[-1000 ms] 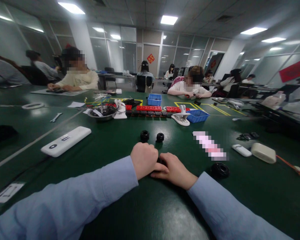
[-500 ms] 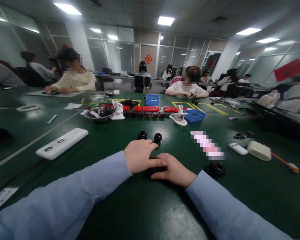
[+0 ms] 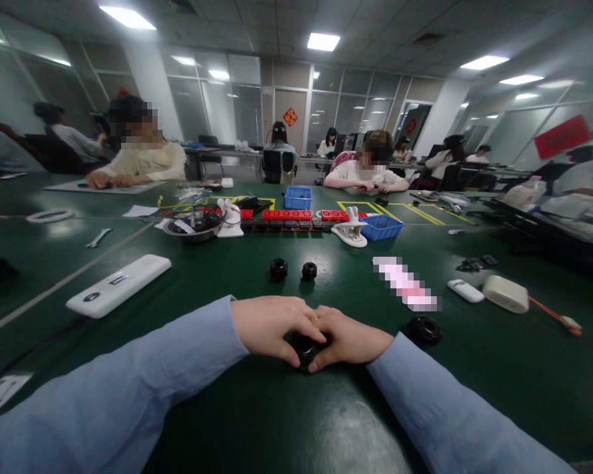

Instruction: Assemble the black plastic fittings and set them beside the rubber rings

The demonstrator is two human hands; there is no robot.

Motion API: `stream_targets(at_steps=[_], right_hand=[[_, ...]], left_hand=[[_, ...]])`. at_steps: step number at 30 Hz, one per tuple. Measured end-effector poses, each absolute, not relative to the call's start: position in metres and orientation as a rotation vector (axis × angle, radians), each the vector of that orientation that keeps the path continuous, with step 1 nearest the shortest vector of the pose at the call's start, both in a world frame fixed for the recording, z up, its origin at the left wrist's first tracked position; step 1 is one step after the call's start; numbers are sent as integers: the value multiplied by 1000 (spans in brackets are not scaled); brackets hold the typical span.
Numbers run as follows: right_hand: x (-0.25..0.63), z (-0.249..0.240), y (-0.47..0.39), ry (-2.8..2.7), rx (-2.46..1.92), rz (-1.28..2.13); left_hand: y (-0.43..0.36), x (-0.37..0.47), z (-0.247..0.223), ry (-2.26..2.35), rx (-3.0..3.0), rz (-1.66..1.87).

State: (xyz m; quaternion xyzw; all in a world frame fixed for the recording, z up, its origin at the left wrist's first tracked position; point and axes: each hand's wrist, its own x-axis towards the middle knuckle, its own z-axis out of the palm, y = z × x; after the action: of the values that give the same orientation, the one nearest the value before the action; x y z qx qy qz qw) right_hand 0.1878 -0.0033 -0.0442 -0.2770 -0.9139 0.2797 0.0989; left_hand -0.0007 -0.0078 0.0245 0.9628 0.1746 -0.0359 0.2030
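Between my two hands sits a black ring-shaped part [image 3: 306, 347], glossy and low, on the green table [image 3: 257, 421]. My left hand [image 3: 277, 328] curls round its left side, thumb in front and fingers over the top. My right hand [image 3: 348, 334] grips it from the right, with the thumb at its front edge. The hands touch each other at the fingertips and cover much of the part. Beyond them lie two smaller black ring-shaped pieces, a left one [image 3: 278, 269] and a right one [image 3: 309, 270]. Another black ring [image 3: 425, 329] rests beside my right cuff.
A white power strip [image 3: 118, 284] lies at left, with a wrench [image 3: 99, 237] behind it. Farther back are a metal bowl [image 3: 192, 230], red blocks [image 3: 286, 214], a white clamp [image 3: 350, 230] and a blue bin [image 3: 383, 228]. A pale case [image 3: 505, 293] lies at right. People sit across the table.
My left hand has come nearer, off the two small rings' edge, and now closes round the part my right hand holds. The view has shifted slightly.
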Motion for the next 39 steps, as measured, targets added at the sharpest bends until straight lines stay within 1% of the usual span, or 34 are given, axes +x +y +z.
stream_targets(at_steps=[4,13,19,34,39], right_hand=[[187,-41,-4,-2725,-779,836],[186,-38,-6,-2711,-809,851],[185,-41,-5,-2686,-855,856],[177,-49,-8,-2449,-1071,922],[171,-49,-11,-2415,-1207,830]], left_hand=[[-8,1,22,495,2720,-137],[-9,3,20,546,2821,-64],[-12,4,20,634,2825,-79],[-21,8,18,1231,2808,-76],[-22,12,18,1411,2794,-78]])
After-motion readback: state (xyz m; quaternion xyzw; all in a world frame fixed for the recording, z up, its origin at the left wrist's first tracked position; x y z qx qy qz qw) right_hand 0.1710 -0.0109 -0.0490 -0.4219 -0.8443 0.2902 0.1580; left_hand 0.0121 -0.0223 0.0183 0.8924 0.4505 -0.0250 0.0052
